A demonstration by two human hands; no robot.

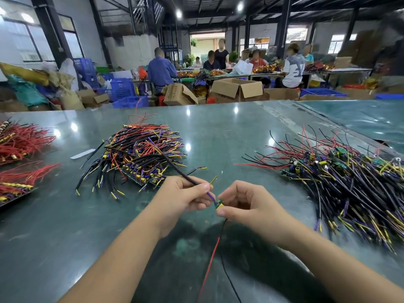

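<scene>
Pinched the small circuit board [219, 204] in the fingers of the right hand [249, 202], over the counter [218, 132]. Clasped its black cable [175, 166] in the curled fingers of the left hand [183, 194]. Trailed red and black leads [215, 248] beneath, between left wire heap [142, 154] and right wire heap [349, 182].

Left hand [185, 193] pinching black sheathed cable [175, 167], right hand [242, 200] pinching small circuit board [219, 204], wire piles on worktop [218, 132] at ten [140, 149] and two o'clock [349, 171]
</scene>
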